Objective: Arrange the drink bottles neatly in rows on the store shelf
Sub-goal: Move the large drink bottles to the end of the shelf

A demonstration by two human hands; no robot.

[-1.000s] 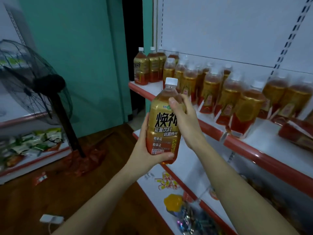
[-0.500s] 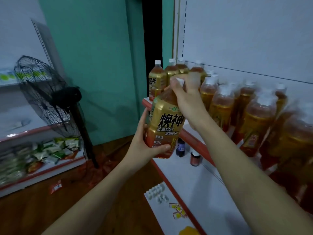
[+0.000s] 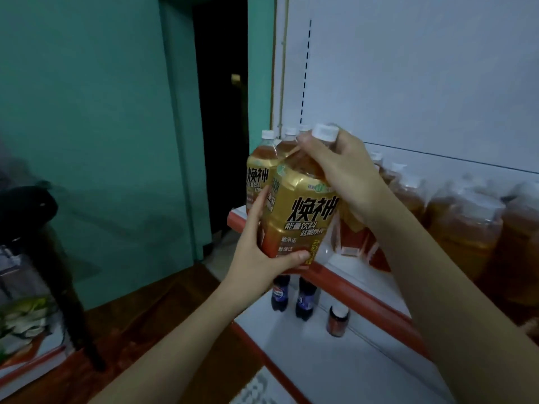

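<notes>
I hold a large gold-labelled drink bottle (image 3: 303, 208) with a white cap, slightly tilted, right at the front left end of the upper shelf (image 3: 344, 282). My left hand (image 3: 262, 252) grips its lower body from the left, thumb across the front. My right hand (image 3: 341, 170) wraps its neck just below the cap. Right behind it stand more of the same bottles (image 3: 258, 167) at the shelf's left end. A blurred row of the same bottles (image 3: 460, 228) runs to the right along the shelf.
On the lower shelf (image 3: 335, 368) stand two dark cola bottles (image 3: 291, 295) and a small brown jar (image 3: 338, 320). A black standing fan (image 3: 38, 228) is at the left over a wooden floor. A teal wall and a dark doorway lie behind.
Both hands have carried the bottle up and closer to the left end of the upper shelf, next to the standing bottles. The view has swung in closer and to the left.
</notes>
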